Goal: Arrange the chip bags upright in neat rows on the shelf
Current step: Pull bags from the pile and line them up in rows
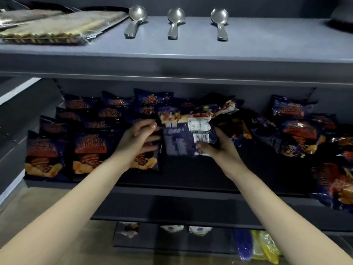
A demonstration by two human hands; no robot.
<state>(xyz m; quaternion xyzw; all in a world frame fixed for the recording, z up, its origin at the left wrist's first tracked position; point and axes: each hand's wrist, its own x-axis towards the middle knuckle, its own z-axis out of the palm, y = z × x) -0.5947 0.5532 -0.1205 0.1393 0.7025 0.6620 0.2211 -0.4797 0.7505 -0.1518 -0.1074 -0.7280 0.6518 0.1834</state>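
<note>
Dark blue chip bags with orange print fill the middle shelf (172,180). On the left they stand upright in rows (89,148). On the right several bags lie loose and tilted (298,134). My right hand (214,150) grips one bag (183,136) by its right edge, back side facing me, with the barcode showing. My left hand (139,138) is blurred, with fingers spread, in front of the rightmost upright bag (147,161) and just left of the held bag.
The upper shelf (191,50) carries three steel spoons (135,22) and flat packaged goods (51,27) at the left. A bag (336,188) hangs over the middle shelf's front edge at far right. Yellow and blue packs (256,245) lie on the bottom shelf.
</note>
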